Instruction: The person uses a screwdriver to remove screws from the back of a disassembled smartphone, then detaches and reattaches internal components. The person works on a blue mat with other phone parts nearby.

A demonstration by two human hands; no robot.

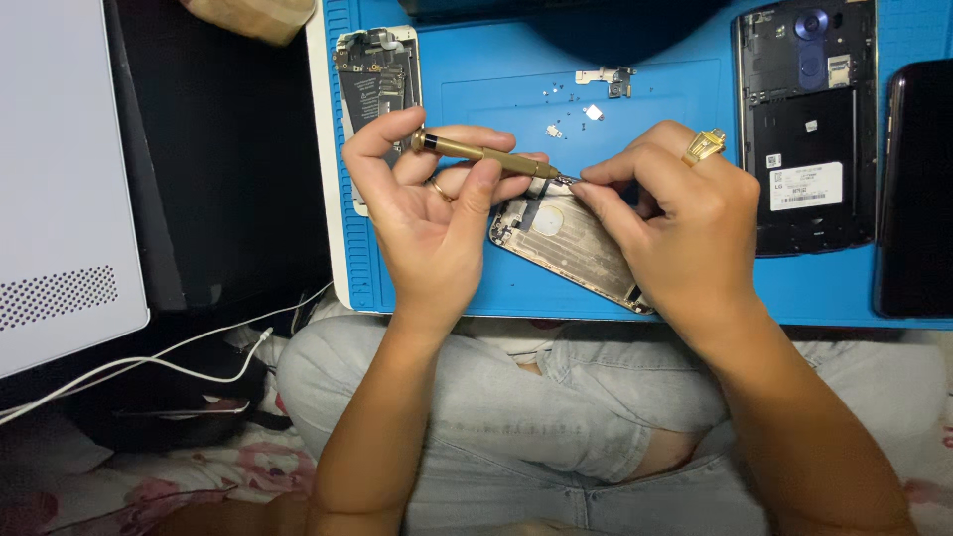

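A person sits cross-legged in pale jeans, looking down at a blue work mat [596, 288] laid across the lap edge of the bench.

The left hand [427, 213] is palm up, its fingers [476, 194] curled loosely around a slim brass-coloured screwdriver [486, 154]. The tool lies almost level, its long axis running from the black-capped butt at the upper left, near the index finger, down to the tip at the right. The tip meets the top corner of an opened phone shell [571, 243], a metallic back housing that lies slanted on the mat, its length running from that corner down toward the lower right.

The right hand [685, 223], wearing a gold ring [704, 146], rests over the lower half of the shell. Its thumb and forefinger are pinched narrowly together right at the screwdriver tip, on the shell's corner; whether they grip a tiny screw there I cannot tell. So both hands converge on the same corner, the left arriving from the left along the tool, the right from directly above.

Farther up the mat sit a few tiny loose screws and small metal parts [596, 94]. At the top left lies a stripped phone frame [377, 74], at the right a larger black phone with its back removed [806, 119], and beside it a dark phone [918, 189] at the edge.
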